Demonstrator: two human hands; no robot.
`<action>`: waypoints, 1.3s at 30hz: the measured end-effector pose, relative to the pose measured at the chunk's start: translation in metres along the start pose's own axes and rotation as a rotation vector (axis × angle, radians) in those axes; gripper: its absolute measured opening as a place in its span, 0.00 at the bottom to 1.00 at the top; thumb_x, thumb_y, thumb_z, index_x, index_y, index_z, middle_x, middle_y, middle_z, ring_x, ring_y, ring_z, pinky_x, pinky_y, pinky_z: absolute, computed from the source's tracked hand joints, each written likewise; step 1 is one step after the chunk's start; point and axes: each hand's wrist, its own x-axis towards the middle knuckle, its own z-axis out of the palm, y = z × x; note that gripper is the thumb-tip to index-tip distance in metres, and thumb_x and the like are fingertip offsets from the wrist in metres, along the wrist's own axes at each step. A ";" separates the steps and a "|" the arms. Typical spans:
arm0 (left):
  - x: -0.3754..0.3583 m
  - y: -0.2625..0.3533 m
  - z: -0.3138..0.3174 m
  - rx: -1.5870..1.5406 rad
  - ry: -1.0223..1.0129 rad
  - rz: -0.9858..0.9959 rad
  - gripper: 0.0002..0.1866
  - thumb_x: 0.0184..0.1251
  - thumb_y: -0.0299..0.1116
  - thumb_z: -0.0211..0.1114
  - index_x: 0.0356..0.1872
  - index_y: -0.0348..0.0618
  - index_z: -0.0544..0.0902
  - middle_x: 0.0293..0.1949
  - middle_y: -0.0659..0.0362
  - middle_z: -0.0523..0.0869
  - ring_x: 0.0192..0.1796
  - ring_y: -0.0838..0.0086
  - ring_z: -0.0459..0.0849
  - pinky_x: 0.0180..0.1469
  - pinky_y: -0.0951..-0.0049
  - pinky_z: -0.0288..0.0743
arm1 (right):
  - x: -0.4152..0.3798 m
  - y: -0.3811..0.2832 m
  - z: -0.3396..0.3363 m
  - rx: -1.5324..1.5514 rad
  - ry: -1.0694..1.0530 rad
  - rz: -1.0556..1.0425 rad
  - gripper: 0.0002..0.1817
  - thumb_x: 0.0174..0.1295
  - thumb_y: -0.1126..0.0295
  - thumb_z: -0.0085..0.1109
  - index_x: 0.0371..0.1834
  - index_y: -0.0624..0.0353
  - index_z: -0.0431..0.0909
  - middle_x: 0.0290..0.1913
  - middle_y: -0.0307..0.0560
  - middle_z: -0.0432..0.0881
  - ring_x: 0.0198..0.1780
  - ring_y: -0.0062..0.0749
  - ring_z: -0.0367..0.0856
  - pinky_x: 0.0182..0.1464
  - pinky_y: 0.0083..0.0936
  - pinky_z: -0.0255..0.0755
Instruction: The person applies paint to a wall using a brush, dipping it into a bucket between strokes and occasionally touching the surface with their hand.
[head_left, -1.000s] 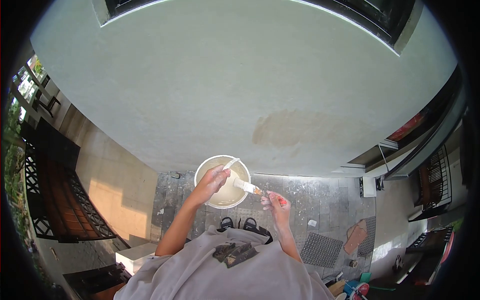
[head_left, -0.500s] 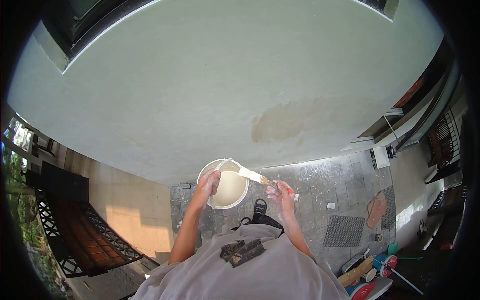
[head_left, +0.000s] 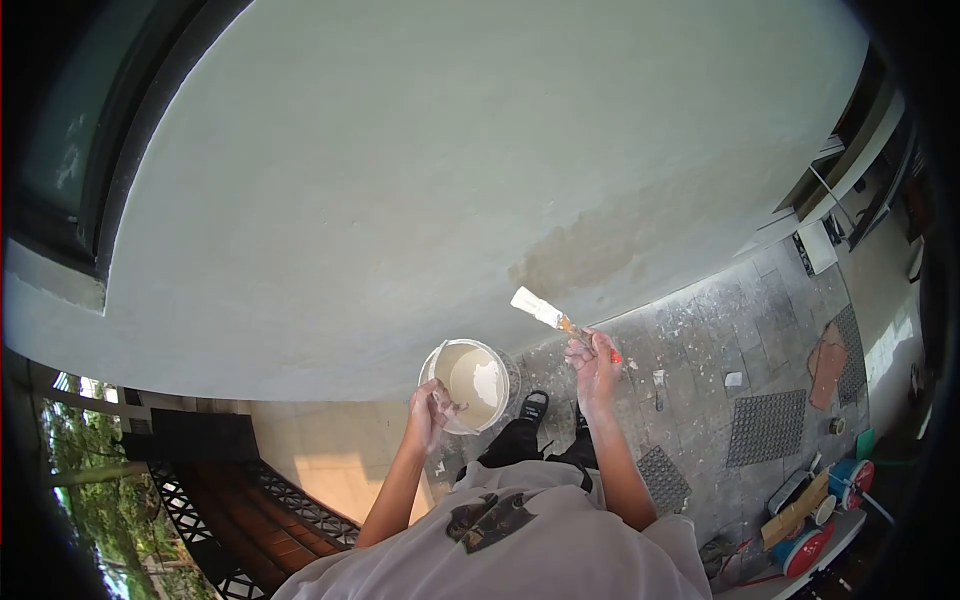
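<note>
Outdoor paved yard [head_left: 690,335], building wall [head_left: 400,180], window [head_left: 75,130], trees [head_left: 100,490]

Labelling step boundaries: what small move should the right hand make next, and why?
Probably bring the paintbrush in the right hand to the wall: its bristles are coated white and clear of the bucket, which the left hand holds at one side; the wall shows a darker patch.
</note>
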 end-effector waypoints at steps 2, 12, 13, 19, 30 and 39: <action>0.024 -0.008 -0.006 -0.082 -0.042 -0.098 0.11 0.66 0.42 0.49 0.26 0.51 0.67 0.15 0.68 0.61 0.19 0.79 0.65 0.50 0.61 0.73 | 0.017 0.014 0.001 0.039 0.052 -0.100 0.12 0.68 0.67 0.49 0.46 0.66 0.71 0.45 0.51 0.77 0.34 0.33 0.82 0.34 0.27 0.77; 0.088 -0.078 -0.051 0.024 -0.117 -0.509 0.14 0.65 0.42 0.53 0.20 0.54 0.65 0.12 0.69 0.60 0.17 0.80 0.61 0.60 0.58 0.65 | 0.029 0.088 0.007 0.145 0.232 -0.406 0.12 0.69 0.67 0.46 0.45 0.67 0.71 0.42 0.50 0.76 0.31 0.36 0.79 0.35 0.31 0.75; 0.089 -0.082 -0.049 0.056 -0.122 -0.523 0.14 0.65 0.42 0.53 0.20 0.54 0.65 0.12 0.69 0.60 0.17 0.80 0.61 0.60 0.58 0.65 | 0.028 0.091 0.011 0.146 0.210 -0.438 0.13 0.68 0.67 0.47 0.44 0.69 0.71 0.43 0.51 0.76 0.32 0.37 0.80 0.35 0.32 0.77; 0.101 -0.109 -0.065 0.167 -0.180 -0.587 0.16 0.67 0.43 0.52 0.21 0.53 0.63 0.13 0.69 0.58 0.17 0.81 0.59 0.57 0.61 0.68 | 0.031 0.112 0.007 -0.020 0.272 -0.448 0.14 0.68 0.66 0.46 0.46 0.69 0.69 0.43 0.50 0.74 0.30 0.37 0.79 0.29 0.27 0.75; 0.118 -0.118 -0.074 0.208 -0.168 -0.568 0.16 0.70 0.43 0.50 0.22 0.53 0.62 0.14 0.70 0.57 0.19 0.81 0.58 0.50 0.67 0.70 | 0.025 0.132 0.008 -0.181 0.255 -0.613 0.17 0.69 0.63 0.45 0.46 0.71 0.69 0.41 0.56 0.75 0.31 0.40 0.81 0.32 0.29 0.77; 0.114 -0.117 -0.091 0.168 -0.142 -0.515 0.15 0.70 0.41 0.49 0.22 0.52 0.63 0.15 0.70 0.56 0.18 0.82 0.57 0.54 0.63 0.70 | 0.024 0.142 0.009 -0.073 0.410 -0.509 0.20 0.69 0.63 0.46 0.46 0.75 0.72 0.39 0.58 0.78 0.31 0.42 0.83 0.32 0.29 0.80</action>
